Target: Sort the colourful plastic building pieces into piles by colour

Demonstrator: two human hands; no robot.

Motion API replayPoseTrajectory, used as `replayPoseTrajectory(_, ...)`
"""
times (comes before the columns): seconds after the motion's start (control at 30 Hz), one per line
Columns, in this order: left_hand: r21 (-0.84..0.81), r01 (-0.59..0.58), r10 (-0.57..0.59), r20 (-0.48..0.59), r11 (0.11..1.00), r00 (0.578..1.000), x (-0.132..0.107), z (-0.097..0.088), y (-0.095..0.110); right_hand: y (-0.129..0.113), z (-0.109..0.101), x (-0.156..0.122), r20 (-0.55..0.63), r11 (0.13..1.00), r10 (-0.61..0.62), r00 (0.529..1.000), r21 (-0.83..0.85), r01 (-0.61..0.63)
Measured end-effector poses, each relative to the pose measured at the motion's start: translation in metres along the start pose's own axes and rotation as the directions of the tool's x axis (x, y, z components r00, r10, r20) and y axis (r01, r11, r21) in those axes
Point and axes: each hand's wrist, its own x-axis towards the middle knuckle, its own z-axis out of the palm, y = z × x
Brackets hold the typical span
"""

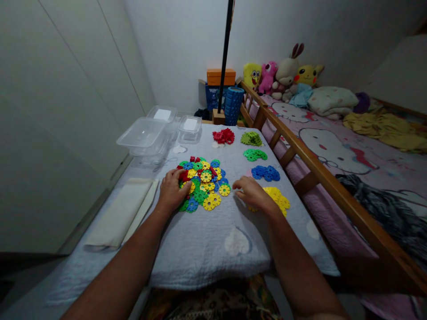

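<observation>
A mixed heap of plastic snowflake discs (204,182) in red, yellow, green and blue lies in the middle of a pale quilted surface (207,240). My left hand (171,191) rests on the heap's left edge, fingers curled over a few discs. My right hand (254,194) lies palm down beside the yellow pile (279,198), fingers bent toward the heap; what it holds, if anything, is hidden. Sorted piles run up the right side: blue (266,173), green (255,154), light green (251,138) and red (223,136).
Clear plastic containers (147,135) and lids stand at the back left. A folded cloth (123,213) lies at the left. A wooden bed rail (320,173) borders the right, with plush toys (283,73) behind. A black pole (224,58) rises at the back.
</observation>
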Motion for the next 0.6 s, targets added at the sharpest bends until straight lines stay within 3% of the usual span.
replayPoseTrajectory(0.17, 0.0, 0.002, -0.002, 0.009, 1.0, 1.0, 0.0, 0.0, 0.0, -0.035, 0.03, 0.024, -0.065, 0.998, -0.009, 0.998, -0.064, 0.004)
replayPoseTrajectory(0.6, -0.012, -0.002, 0.002, -0.006, 1.0, 1.0, 0.0, 0.001, 0.0, -0.034, 0.04, 0.023, -0.162, 1.0, -0.016, 0.987, -0.003, 0.016)
